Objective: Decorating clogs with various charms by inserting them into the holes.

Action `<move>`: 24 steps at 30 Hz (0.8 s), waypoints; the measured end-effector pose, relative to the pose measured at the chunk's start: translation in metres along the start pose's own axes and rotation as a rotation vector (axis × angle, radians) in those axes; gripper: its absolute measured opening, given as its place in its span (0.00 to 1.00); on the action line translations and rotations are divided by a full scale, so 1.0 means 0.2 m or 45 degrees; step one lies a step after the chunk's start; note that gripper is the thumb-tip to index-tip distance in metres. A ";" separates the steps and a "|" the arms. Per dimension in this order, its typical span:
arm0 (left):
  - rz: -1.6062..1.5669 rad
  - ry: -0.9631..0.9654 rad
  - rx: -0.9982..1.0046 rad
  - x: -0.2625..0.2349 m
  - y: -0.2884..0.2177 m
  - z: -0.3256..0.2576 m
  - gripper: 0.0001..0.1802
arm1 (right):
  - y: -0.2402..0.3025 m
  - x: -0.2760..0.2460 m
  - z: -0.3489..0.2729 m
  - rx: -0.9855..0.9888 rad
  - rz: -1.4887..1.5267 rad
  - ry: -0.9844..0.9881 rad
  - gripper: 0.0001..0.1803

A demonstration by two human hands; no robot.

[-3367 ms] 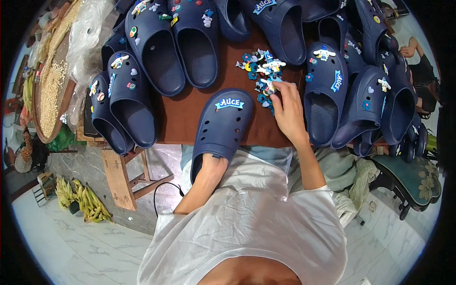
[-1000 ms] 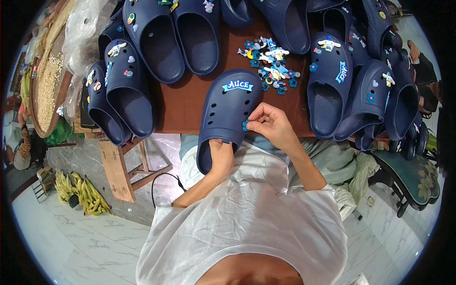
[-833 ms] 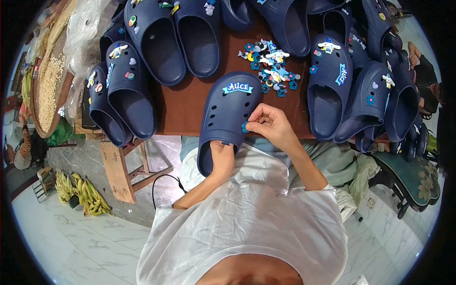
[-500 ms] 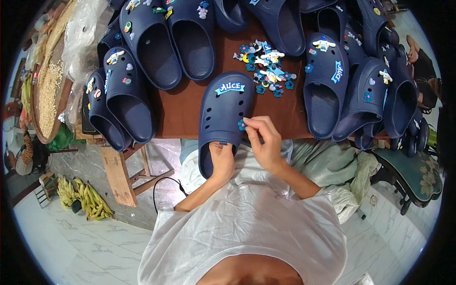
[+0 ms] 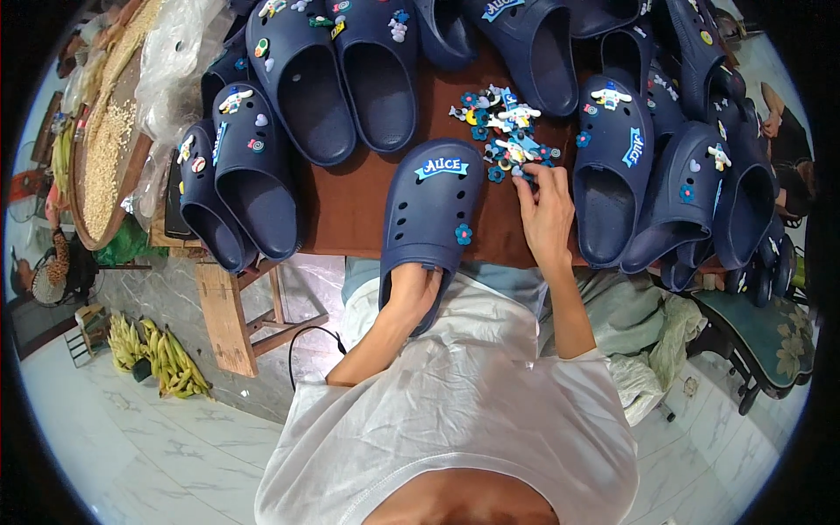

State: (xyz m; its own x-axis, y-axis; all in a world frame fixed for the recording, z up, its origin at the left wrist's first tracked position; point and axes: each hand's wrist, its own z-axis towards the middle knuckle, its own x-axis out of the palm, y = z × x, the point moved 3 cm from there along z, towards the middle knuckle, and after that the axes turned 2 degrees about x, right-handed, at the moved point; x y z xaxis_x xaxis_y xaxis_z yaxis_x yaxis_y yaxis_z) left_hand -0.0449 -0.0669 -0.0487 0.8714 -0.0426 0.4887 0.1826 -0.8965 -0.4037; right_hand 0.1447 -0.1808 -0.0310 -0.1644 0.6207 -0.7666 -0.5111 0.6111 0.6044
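A navy-blue clog (image 5: pixel 430 206) with vent holes points away from me at the table's front edge. My left hand (image 5: pixel 415 290) reaches into its opening and holds it from inside, most of the fingers hidden. The clog's top bears a light-blue ribbon-shaped charm (image 5: pixel 442 167) with white lettering, and a teal flower charm (image 5: pixel 463 234) sits on its right side. Farther right, my right hand (image 5: pixel 549 210) is at the near edge of a pile of shoe charms (image 5: pixel 505 131). Its thumb and forefinger close around a small pale lilac charm (image 5: pixel 518 171), partly covered by the fingertips.
More navy clogs with charms stand left (image 5: pixel 255 197) and right (image 5: pixel 604 210) on the brown tabletop (image 5: pixel 337 219), with others behind. A wooden stool (image 5: pixel 229 319) and bananas (image 5: pixel 166 360) are at lower left. A padded chair (image 5: pixel 770 332) stands right.
My right hand has left the clog's side and moved up and right to the charm pile. The flower charm it held now sits on the clog. My left hand stays inside the clog.
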 end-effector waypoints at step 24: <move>-0.071 0.368 0.039 0.01 0.04 0.12 0.18 | 0.23 0.04 -0.05 0.037 0.717 0.248 0.08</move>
State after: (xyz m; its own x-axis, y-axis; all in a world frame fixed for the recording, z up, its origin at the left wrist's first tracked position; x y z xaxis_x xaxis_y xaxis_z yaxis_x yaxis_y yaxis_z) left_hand -0.0307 -0.0637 -0.0704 0.6943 -0.1212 0.7094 0.2441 -0.8876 -0.3906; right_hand 0.1122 -0.1526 -0.0104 -0.5565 0.7535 -0.3501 -0.2772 0.2288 0.9332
